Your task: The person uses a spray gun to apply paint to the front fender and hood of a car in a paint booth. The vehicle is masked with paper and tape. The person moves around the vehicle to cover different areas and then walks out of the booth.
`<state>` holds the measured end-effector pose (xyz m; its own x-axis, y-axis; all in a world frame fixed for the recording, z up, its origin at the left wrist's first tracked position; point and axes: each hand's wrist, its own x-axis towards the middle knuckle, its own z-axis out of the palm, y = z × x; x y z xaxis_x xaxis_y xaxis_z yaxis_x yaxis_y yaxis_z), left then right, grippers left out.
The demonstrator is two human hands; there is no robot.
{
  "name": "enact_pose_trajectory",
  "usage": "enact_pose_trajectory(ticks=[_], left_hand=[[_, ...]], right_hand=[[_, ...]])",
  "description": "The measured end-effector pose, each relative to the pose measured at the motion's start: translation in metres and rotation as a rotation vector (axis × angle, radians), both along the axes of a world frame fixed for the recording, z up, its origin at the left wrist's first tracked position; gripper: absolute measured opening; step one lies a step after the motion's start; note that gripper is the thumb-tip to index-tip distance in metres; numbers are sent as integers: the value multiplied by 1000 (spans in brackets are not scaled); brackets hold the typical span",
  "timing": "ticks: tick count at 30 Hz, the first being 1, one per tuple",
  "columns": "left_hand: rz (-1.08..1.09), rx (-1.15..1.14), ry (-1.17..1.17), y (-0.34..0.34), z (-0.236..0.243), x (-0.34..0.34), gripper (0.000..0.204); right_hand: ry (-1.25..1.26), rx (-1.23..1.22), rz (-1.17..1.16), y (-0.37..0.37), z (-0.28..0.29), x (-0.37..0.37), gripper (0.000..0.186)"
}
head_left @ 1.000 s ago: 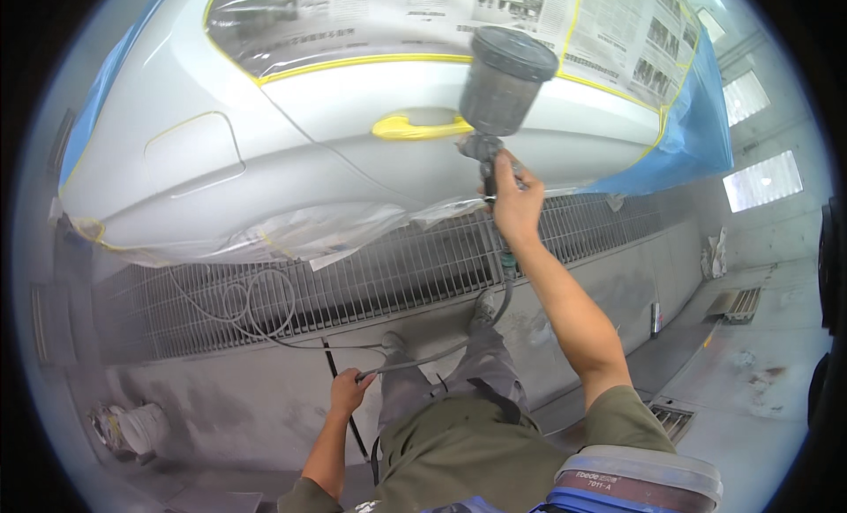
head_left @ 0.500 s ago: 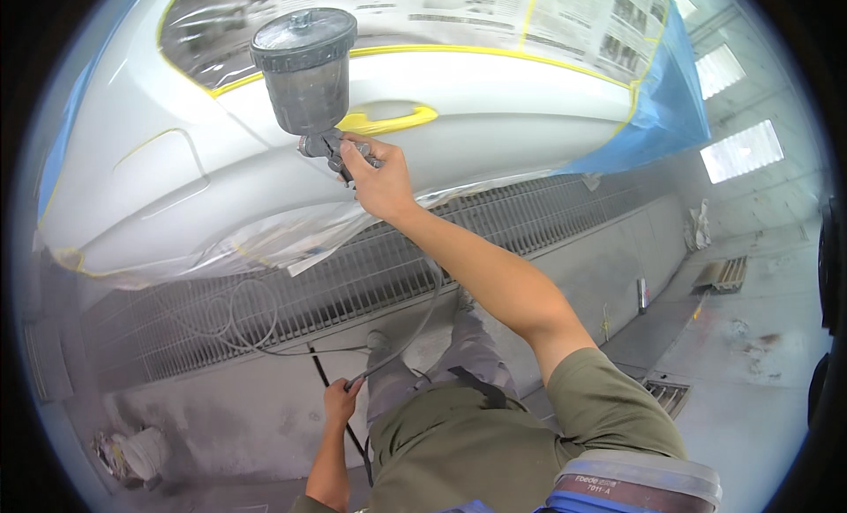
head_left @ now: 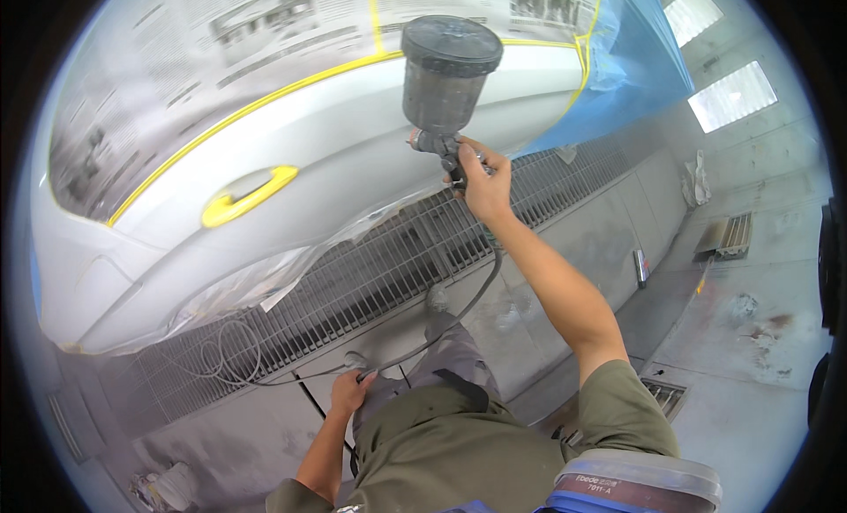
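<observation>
Hose (head_left: pixel 488 284) in the left hand (head_left: pixel 348 391), spray gun (head_left: pixel 450 151) in the right hand (head_left: pixel 485 182) — white car side (head_left: pixel 344 151) ahead.
Nearest, the left hand curls around the hose, which arcs up toward the right hand. That hand grasps the gun's handle, cup (head_left: pixel 444 94) on top, before the car side between its taped window edge and bottom edge; whether the trigger is squeezed, I cannot tell. Beyond, yellow tape wraps the door handle (head_left: pixel 251 198), newspaper (head_left: pixel 176 81) covers the window and a blue sheet (head_left: pixel 631 72) hangs at the right edge. Good practice, I'd judge: nozzle square to the surface, even gap, smooth passes — hose clear of the paint.
</observation>
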<state>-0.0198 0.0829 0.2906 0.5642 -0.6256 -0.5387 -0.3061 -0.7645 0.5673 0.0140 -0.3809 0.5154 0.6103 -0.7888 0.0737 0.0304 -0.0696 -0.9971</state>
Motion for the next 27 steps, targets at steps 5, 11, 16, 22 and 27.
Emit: enact_pose_trajectory(ticks=[5,11,16,22,27], left_hand=[[-87,48,-21,-87,3,-13,55],[-120,0,-20,-163,11,-31,56],[-126,14,-6,-206,21,-38,53],[-134,-19,6,-245,37,-35,51],[-75,-102,53,-258,41,-35,49]], right_hand=[[-7,22,-106,-110,-5,-65,43],[-44,-16,-186,-227,-5,-129,48],[-65,-29,-331,-301,-6,-169,45],[17,-128,-454,-379,-1,-201,41],[122,-205,-635,-423,6,-201,38]])
